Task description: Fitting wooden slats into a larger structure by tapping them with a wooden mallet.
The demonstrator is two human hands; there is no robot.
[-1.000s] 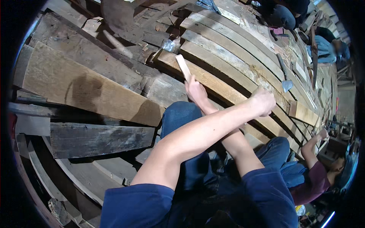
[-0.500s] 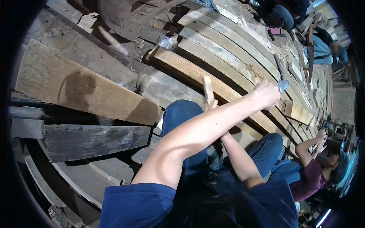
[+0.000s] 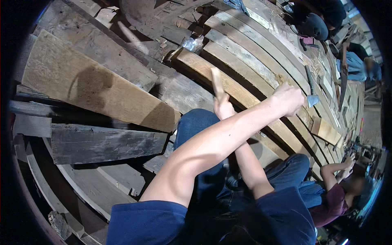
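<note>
My arms cross in front of me, the left forearm lying over the right. My right hand (image 3: pixel 223 108) is closed around a short pale wooden stick (image 3: pixel 217 81), which rises from the fist, tilted left. Behind the stick runs a long light-brown beam (image 3: pixel 228 86). Farther right, my left hand (image 3: pixel 288 100) is a fist above the row of beams; what it holds, if anything, is hidden. Just beyond this fist lies a hatchet-like tool with a grey-blue blade (image 3: pixel 312 101) and dark handle. My knee (image 3: pixel 196 124) is below the right hand.
Several long timbers (image 3: pixel 261 71) lie side by side. A wide board (image 3: pixel 98 85) and a dark plank (image 3: pixel 106 143) sit at left. A small wood block (image 3: pixel 324 130) rests at right. Nearby is a person in a maroon shirt (image 3: pixel 332 200); others work at the far right.
My right hand has come up and left with the wooden stick, out from behind my left forearm. My left fist has shifted a little away from the grey-blue blade. The view has shifted slightly.
</note>
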